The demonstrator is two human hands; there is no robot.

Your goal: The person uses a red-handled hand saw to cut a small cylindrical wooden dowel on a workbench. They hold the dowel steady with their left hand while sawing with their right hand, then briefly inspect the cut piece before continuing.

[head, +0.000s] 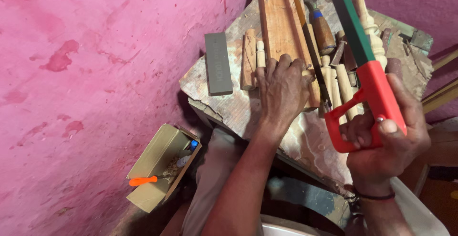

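Nearest to me, my right hand (386,140) is wrapped tight round the red grip of a saw (367,88), thumb up on the back of the handle; the green frame and blade run up and away from it toward the top edge of the view. To the left of that hand, my left hand (282,90) lies palm down with fingers spread and curled, pressing a plank (279,21) onto the worktop (238,107). Between my two hands lie several pale turned pegs (341,85), side by side, with a brown-handled chisel (322,31) just beyond them. Just left of my left hand rest a short dowel (260,53), a wood block (248,59) and a grey sharpening stone (218,63). Below and well left of that hand, down by the pink wall (95,50), an open cardboard box (160,167) holds an orange-handled tool (143,180), what looks like a small blue-capped tube (187,154) and some shavings.
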